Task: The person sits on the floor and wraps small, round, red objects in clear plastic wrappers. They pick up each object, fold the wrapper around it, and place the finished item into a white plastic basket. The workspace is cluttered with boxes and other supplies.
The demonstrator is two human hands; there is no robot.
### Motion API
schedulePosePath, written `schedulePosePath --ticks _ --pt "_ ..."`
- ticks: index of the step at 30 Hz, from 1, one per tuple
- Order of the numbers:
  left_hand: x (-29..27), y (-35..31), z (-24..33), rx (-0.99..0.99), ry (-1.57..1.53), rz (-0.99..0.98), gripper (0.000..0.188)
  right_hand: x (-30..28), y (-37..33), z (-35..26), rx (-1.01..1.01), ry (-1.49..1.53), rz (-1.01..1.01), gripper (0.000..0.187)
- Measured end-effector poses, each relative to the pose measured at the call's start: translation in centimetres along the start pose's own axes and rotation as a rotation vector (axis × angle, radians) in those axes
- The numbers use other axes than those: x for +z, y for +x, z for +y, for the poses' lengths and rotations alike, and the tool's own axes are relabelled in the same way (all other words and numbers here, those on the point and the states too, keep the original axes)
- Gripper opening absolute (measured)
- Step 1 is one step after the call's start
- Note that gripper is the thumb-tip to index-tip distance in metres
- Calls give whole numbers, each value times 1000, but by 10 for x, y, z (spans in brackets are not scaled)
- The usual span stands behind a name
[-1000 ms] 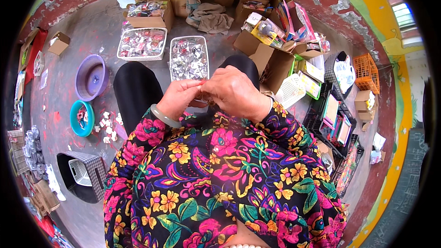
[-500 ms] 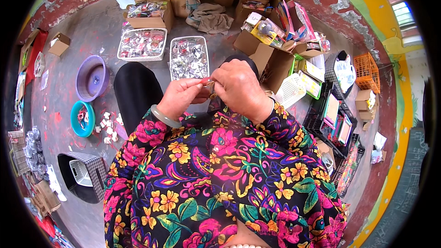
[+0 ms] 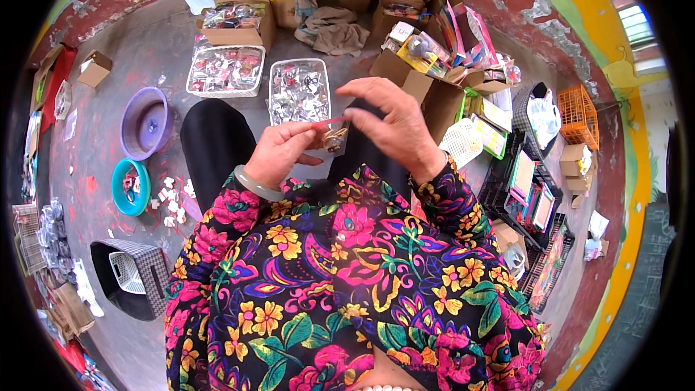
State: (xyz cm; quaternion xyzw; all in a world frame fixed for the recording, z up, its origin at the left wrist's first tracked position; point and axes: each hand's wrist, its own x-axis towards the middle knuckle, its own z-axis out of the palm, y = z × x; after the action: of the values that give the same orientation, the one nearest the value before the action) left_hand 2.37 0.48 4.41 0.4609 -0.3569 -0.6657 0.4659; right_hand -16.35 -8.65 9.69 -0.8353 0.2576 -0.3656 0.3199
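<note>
Hands meet above our lap: our left hand [image 3: 279, 153] pinches a thin red strip [image 3: 326, 122] and a small brownish trinket [image 3: 334, 138], while our right hand [image 3: 391, 127] arches over them, fingers loosely spread, gripping nothing we can make out. Beyond our knees a clear rectangular tray of silvery packets [image 3: 299, 91] sits on bare grey floor [image 3: 145, 51]; cardboard boxes [image 3: 420, 87] crowd the right edge.

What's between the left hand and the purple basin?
In the head view, the person's dark-trousered knee lies between the left hand and the purple basin; past it, bare grey floor.
</note>
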Motion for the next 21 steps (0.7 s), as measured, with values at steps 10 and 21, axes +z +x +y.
schedulePosePath --ticks 10,21 --pt "0 -3 33 142 -151 -47 27 -7 -6 -9 454 497 -120 22" --pt "12 -4 36 253 14 -98 33 -3 -6 -20 216 209 15 14"
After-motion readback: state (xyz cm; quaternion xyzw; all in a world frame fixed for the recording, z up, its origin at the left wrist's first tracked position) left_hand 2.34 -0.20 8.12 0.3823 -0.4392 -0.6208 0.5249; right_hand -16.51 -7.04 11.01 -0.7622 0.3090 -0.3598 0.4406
